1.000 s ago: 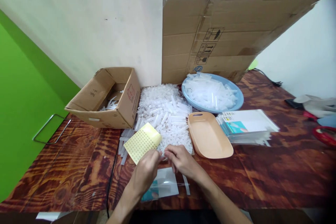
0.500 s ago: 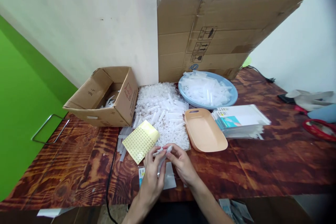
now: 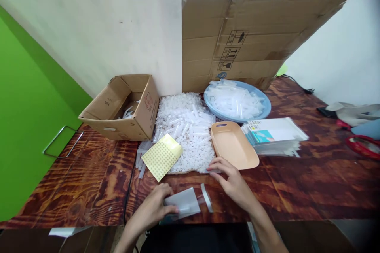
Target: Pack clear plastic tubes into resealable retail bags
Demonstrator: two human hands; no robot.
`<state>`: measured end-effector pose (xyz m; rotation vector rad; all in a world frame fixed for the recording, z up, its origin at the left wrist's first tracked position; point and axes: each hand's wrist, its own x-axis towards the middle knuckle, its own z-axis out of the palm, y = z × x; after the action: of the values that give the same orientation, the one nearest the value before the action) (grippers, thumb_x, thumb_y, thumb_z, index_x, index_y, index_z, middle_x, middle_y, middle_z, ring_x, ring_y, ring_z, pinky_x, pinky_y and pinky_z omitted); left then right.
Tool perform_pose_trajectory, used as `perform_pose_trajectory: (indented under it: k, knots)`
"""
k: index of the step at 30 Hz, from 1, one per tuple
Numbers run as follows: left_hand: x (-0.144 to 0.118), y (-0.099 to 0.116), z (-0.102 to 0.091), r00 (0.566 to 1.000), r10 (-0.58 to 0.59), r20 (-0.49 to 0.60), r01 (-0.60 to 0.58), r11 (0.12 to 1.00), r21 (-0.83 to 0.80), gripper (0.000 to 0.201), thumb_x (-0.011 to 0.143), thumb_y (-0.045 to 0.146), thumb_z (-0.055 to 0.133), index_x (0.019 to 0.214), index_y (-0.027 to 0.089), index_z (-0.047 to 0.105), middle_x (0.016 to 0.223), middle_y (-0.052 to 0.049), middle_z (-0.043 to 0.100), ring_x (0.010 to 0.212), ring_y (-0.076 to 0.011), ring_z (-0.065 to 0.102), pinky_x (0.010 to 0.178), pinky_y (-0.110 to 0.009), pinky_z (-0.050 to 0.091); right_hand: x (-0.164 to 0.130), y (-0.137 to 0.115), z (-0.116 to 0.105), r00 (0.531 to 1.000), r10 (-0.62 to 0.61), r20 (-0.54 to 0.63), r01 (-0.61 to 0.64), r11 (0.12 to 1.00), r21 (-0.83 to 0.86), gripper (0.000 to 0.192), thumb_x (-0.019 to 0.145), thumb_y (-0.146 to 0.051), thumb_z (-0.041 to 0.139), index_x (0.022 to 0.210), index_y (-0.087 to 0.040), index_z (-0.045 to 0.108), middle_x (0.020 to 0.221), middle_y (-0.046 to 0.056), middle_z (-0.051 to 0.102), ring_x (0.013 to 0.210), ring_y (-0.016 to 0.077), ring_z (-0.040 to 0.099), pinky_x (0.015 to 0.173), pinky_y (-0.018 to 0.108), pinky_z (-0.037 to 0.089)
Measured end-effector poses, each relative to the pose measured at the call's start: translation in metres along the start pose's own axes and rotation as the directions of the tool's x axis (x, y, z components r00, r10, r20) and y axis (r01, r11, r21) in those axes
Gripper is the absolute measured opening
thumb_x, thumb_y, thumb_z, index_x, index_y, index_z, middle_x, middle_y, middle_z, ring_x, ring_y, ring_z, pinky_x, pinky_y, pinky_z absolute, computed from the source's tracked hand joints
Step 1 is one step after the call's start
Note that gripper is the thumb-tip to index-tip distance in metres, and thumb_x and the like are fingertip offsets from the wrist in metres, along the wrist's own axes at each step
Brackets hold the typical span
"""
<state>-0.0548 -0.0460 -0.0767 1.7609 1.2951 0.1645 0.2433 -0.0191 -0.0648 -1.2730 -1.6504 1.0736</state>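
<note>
My left hand [image 3: 156, 206] pinches the left end of a small clear plastic bag [image 3: 185, 201] at the table's front edge, thumb on top. Just right of the bag lies a curved whitish strip [image 3: 207, 197]. My right hand [image 3: 233, 182] is at the near left corner of the peach tray [image 3: 234, 146], its fingers closed on a translucent plastic piece [image 3: 214, 170], mostly hidden by the fingers. Beyond both hands spreads a heap of small clear plastic tubes and bits [image 3: 190, 126]. A yellow sheet of round stickers [image 3: 162, 157] rests on the heap's front left.
An open cardboard box [image 3: 118, 114] stands at the left, a blue basin [image 3: 268, 108] heaped with clear tubes at the back. Right of the tray is a stack of printed plastic packets [image 3: 279, 130]. A large cardboard sheet [image 3: 252, 35] leans against the wall.
My hands have parted from being together over a small white piece. The left moved down onto the bag, the right moved right toward the tray. The whitish strip now shows on the table.
</note>
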Motion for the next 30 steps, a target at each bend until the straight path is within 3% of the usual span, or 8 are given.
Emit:
perform_pose_trajectory:
  k: [4, 7, 10, 14, 21, 24, 27, 30]
  knots:
    - [0.002, -0.001, -0.006, 0.994, 0.062, 0.093, -0.005, 0.857, -0.515, 0.033, 0.085, 0.044, 0.072, 0.101, 0.016, 0.065, 0.091, -0.001, 0.061, 0.086, -0.0195, 0.055, 0.075, -0.025, 0.040, -0.006, -0.002, 0.010, 0.995, 0.094, 0.039, -0.101, 0.935, 0.340, 0.020, 0.090, -0.027, 0.069, 0.109, -0.023, 0.067, 0.103, 0.007, 0.070, 0.094, 0.0227, 0.067, 0.079, 0.033, 0.056]
    - [0.006, 0.001, -0.005, 0.993, 0.082, 0.089, -0.004, 0.757, -0.653, 0.043, 0.082, 0.046, 0.075, 0.110, 0.015, 0.065, 0.096, -0.003, 0.062, 0.087, -0.0196, 0.054, 0.075, -0.025, 0.041, -0.003, -0.002, 0.027, 0.988, 0.132, -0.083, -0.054, 0.790, 0.610, 0.029, 0.085, -0.028, 0.077, 0.107, -0.025, 0.057, 0.094, 0.004, 0.072, 0.069, 0.0169, 0.067, 0.058, 0.027, 0.056]
    - [0.009, 0.002, -0.003, 0.994, 0.066, 0.083, 0.008, 0.735, -0.678, 0.043, 0.081, 0.047, 0.076, 0.106, 0.014, 0.065, 0.094, -0.003, 0.062, 0.085, -0.0186, 0.054, 0.074, -0.025, 0.041, 0.005, -0.004, 0.043, 0.950, 0.175, -0.259, 0.064, 0.702, 0.709, 0.032, 0.084, -0.027, 0.079, 0.102, -0.025, 0.052, 0.091, 0.003, 0.073, 0.057, 0.0123, 0.063, 0.052, 0.023, 0.054]
    - [0.014, 0.001, -0.004, 0.998, 0.049, 0.049, -0.001, 0.719, -0.695, 0.043, 0.082, 0.047, 0.076, 0.107, 0.013, 0.066, 0.092, -0.003, 0.062, 0.084, -0.0177, 0.053, 0.073, -0.024, 0.041, 0.010, -0.005, 0.059, 0.929, 0.197, -0.313, 0.078, 0.724, 0.686, 0.032, 0.084, -0.030, 0.078, 0.104, -0.024, 0.054, 0.094, 0.006, 0.074, 0.070, 0.0174, 0.069, 0.059, 0.026, 0.058]
    - [0.024, 0.000, -0.010, 1.000, 0.029, 0.008, -0.014, 0.691, -0.723, 0.051, 0.080, 0.052, 0.076, 0.110, 0.013, 0.066, 0.095, -0.005, 0.065, 0.087, -0.0205, 0.056, 0.073, -0.025, 0.043, 0.014, 0.004, 0.061, 0.990, -0.035, -0.138, 0.084, 0.926, 0.368, 0.014, 0.096, -0.034, 0.062, 0.106, -0.026, 0.067, 0.105, 0.007, 0.074, 0.100, 0.0237, 0.069, 0.086, 0.034, 0.055]
    - [0.028, 0.000, -0.014, 0.999, 0.046, 0.009, -0.025, 0.692, -0.722, 0.054, 0.079, 0.055, 0.076, 0.110, 0.012, 0.066, 0.094, -0.005, 0.065, 0.085, -0.0201, 0.056, 0.073, -0.026, 0.043, 0.020, -0.004, 0.049, 0.989, -0.145, 0.029, 0.131, 0.952, 0.278, 0.032, 0.101, -0.043, 0.049, 0.106, -0.025, 0.075, 0.125, 0.010, 0.066, 0.116, 0.0275, 0.062, 0.101, 0.040, 0.047]
    - [0.031, 0.001, -0.019, 0.999, 0.031, 0.007, -0.017, 0.701, -0.713, 0.055, 0.078, 0.057, 0.076, 0.108, 0.012, 0.067, 0.091, -0.004, 0.066, 0.082, -0.0193, 0.058, 0.071, -0.026, 0.044, 0.025, -0.012, 0.042, 0.978, -0.123, 0.167, 0.064, 0.944, 0.322, 0.053, 0.102, -0.056, 0.035, 0.107, -0.025, 0.078, 0.140, 0.008, 0.055, 0.122, 0.0296, 0.057, 0.103, 0.042, 0.046]
    - [0.032, 0.005, -0.025, 1.000, 0.002, -0.004, -0.005, 0.727, -0.687, 0.055, 0.079, 0.057, 0.075, 0.110, 0.012, 0.067, 0.095, -0.006, 0.070, 0.085, -0.0224, 0.062, 0.073, -0.028, 0.048, 0.032, -0.010, 0.043, 0.984, -0.062, 0.165, -0.012, 0.910, 0.415, 0.061, 0.101, -0.064, 0.029, 0.114, -0.025, 0.074, 0.140, 0.009, 0.055, 0.123, 0.0302, 0.057, 0.101, 0.043, 0.047]
